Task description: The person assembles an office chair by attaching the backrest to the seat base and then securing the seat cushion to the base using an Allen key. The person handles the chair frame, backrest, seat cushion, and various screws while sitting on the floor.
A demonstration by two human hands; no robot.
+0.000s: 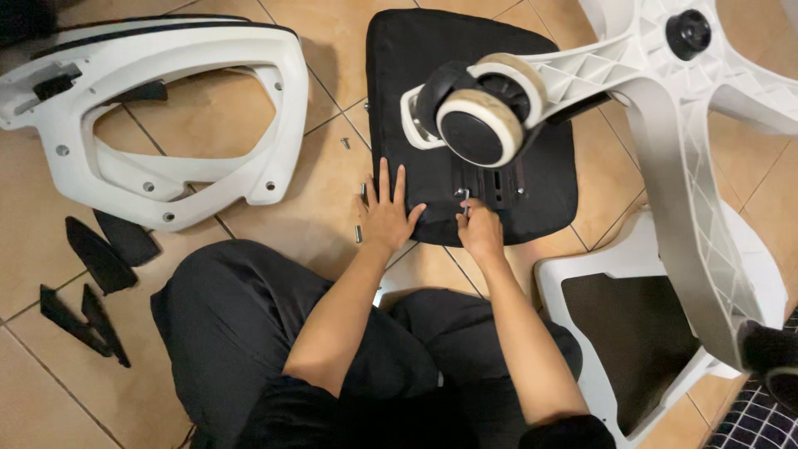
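**A:** Starting with the big pieces: the black seat cushion [432, 91] lies underside up on the tiled floor [332, 33], straight ahead of the kneeling person. A white star base [665, 166] leans in from the right, one caster wheel [482, 116] hanging over the cushion. A white backrest frame [166, 108] sits well apart on the left, with black plastic trim pieces [100, 258] below it.

**B:** And the hands?

**A:** The left hand [389, 218] is spread flat, fingers released, pressing the cushion's near edge. The right hand [480, 229] has its fingertips pinched on a small metal hex key [463, 197] that stands roughly upright at the slotted mounting area.

**B:** So which way does the key lie from the fingers?

**A:** Just beyond them, away from the body, its long axis rising off the cushion. The right hand is on it; the left is just beside, to the left.

**B:** Anything smaller?

**A:** Loose bolts [361, 212] lie on the tiles by the left hand's fingers, near the cushion's left edge.
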